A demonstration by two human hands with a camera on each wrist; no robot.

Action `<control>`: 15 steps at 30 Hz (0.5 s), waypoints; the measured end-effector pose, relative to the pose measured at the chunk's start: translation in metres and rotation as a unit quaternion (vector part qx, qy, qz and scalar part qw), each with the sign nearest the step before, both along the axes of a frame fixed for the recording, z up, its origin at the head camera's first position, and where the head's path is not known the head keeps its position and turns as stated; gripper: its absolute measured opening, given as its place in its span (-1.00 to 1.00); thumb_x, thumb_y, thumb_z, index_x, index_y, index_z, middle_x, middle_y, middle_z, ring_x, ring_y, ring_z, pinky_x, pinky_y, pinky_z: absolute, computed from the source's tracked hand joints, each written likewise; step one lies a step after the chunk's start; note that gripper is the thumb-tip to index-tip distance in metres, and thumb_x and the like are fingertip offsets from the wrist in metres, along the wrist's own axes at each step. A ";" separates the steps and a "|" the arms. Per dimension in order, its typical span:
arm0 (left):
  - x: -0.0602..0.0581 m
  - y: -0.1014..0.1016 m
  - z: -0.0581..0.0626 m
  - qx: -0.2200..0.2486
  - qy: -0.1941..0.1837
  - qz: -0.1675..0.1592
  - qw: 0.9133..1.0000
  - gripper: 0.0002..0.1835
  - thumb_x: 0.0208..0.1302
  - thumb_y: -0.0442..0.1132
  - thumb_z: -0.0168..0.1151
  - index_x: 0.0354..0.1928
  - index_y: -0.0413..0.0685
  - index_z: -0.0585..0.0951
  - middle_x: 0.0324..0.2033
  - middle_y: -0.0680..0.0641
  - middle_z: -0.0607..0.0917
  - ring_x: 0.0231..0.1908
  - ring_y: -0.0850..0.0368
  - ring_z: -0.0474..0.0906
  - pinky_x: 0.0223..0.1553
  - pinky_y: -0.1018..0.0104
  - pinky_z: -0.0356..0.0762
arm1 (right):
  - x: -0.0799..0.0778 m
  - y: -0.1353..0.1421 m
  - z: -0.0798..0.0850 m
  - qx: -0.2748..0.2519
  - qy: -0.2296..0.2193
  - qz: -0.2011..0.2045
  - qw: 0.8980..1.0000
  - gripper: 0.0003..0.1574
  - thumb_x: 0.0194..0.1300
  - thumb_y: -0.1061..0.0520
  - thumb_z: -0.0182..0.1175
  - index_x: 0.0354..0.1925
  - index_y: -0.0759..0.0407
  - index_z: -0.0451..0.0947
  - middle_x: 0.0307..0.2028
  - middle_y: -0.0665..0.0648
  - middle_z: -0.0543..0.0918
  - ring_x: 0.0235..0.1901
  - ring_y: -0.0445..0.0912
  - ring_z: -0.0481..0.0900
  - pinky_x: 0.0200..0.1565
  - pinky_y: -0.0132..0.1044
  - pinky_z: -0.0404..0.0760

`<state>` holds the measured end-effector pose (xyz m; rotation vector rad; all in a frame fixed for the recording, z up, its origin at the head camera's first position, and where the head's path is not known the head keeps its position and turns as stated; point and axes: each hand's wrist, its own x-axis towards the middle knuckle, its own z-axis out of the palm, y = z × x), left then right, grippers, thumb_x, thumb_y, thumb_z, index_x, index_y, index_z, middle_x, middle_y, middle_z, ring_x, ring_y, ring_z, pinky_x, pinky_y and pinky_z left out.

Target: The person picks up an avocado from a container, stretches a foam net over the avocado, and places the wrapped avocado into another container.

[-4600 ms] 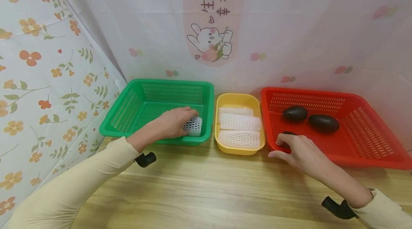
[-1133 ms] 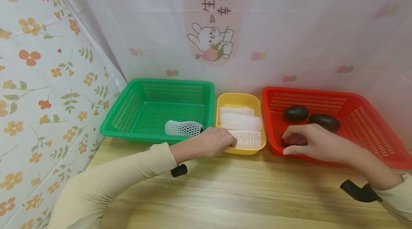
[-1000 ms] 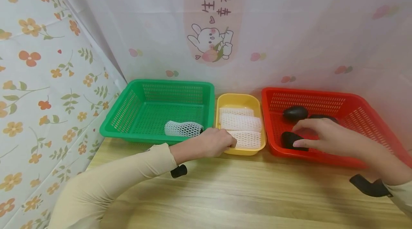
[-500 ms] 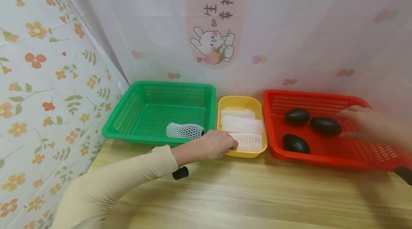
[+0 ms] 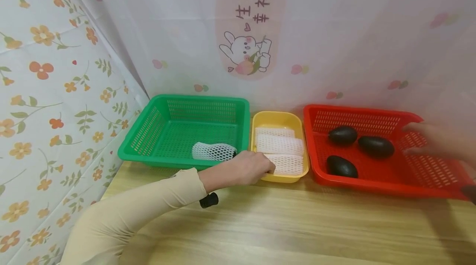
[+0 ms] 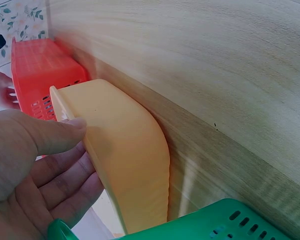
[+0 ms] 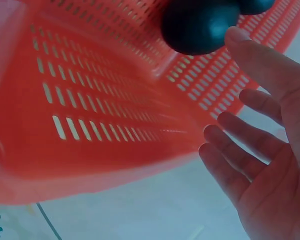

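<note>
My left hand (image 5: 253, 167) grips the front left rim of the yellow tray (image 5: 277, 119). In the left wrist view the thumb presses the tray's outer wall, with the fingers over the rim. White foam net sleeves (image 5: 280, 145) lie flat inside. Past the right end of the red basket, my right hand (image 5: 433, 143) is spread and slightly blurred, holding nothing. Three dark avocados lie in that basket: a near one (image 5: 341, 166), a back one (image 5: 342, 135) and a right one (image 5: 376, 146). One netted item (image 5: 213, 151) with a dark end rests in the green basket (image 5: 182, 132).
The red basket (image 5: 390, 187) stands right of the yellow tray, the green one left of it, all in a row on the wooden table (image 5: 282, 219). A printed cloth (image 5: 178, 29) hangs close behind them, and a floral cloth (image 5: 48, 103) borders the left side.
My left hand has gone from the netted item in the green basket to the yellow tray's rim. My right hand has let go of the near avocado and moved right.
</note>
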<state>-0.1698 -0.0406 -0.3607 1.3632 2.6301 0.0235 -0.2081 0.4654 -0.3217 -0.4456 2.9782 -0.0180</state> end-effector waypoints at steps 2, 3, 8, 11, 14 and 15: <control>0.000 0.000 0.001 0.000 0.003 -0.001 1.000 -0.90 0.45 -0.26 0.25 -0.20 0.05 0.73 -0.44 0.15 0.55 -0.41 0.21 0.44 -0.49 0.34 0.40 | -0.003 0.002 -0.002 -0.005 -0.001 -0.004 1.000 0.06 -0.16 -0.11 0.67 0.09 0.54 0.47 -0.15 0.41 0.64 -0.18 0.30 0.60 -0.18 0.30 0.56; 0.000 -0.001 0.001 -0.001 0.004 -0.001 1.000 -0.90 0.45 -0.26 0.25 -0.19 0.05 0.73 -0.43 0.15 0.55 -0.41 0.21 0.44 -0.49 0.34 0.40 | -0.004 0.002 -0.004 -0.008 -0.001 -0.002 1.000 0.05 -0.14 -0.11 0.66 0.10 0.54 0.47 -0.14 0.41 0.64 -0.17 0.30 0.60 -0.16 0.30 0.56; 0.000 0.000 0.001 -0.006 0.005 -0.001 1.000 -0.91 0.45 -0.25 0.25 -0.18 0.06 0.73 -0.42 0.14 0.56 -0.40 0.20 0.44 -0.47 0.34 0.41 | -0.009 -0.002 -0.011 -0.040 -0.003 0.015 0.999 0.01 -0.08 -0.10 0.65 0.11 0.54 0.49 -0.08 0.44 0.64 -0.10 0.35 0.59 -0.10 0.30 0.55; -0.001 0.001 0.001 -0.009 0.004 0.000 1.000 -0.92 0.45 -0.24 0.26 -0.19 0.07 0.72 -0.42 0.14 0.56 -0.40 0.21 0.44 -0.47 0.36 0.41 | -0.012 -0.005 -0.014 -0.051 -0.017 0.019 0.998 0.04 -0.06 -0.08 0.64 0.13 0.60 0.45 -0.02 0.54 0.59 -0.02 0.43 0.55 -0.05 0.33 0.52; 0.000 0.002 0.001 -0.010 0.002 0.001 1.000 -0.92 0.45 -0.24 0.26 -0.20 0.08 0.71 -0.42 0.15 0.56 -0.40 0.21 0.44 -0.48 0.37 0.40 | -0.017 -0.010 -0.015 -0.044 -0.026 0.026 0.998 0.08 -0.06 -0.09 0.64 0.13 0.64 0.42 0.00 0.57 0.56 0.00 0.44 0.52 -0.03 0.32 0.51; 0.000 0.002 0.001 -0.011 0.002 0.001 1.000 -0.92 0.45 -0.24 0.26 -0.20 0.08 0.71 -0.42 0.15 0.56 -0.40 0.21 0.44 -0.48 0.37 0.40 | -0.018 -0.012 -0.015 -0.045 -0.029 0.030 0.998 0.08 -0.07 -0.08 0.64 0.13 0.65 0.41 0.00 0.56 0.57 0.00 0.42 0.53 -0.03 0.30 0.52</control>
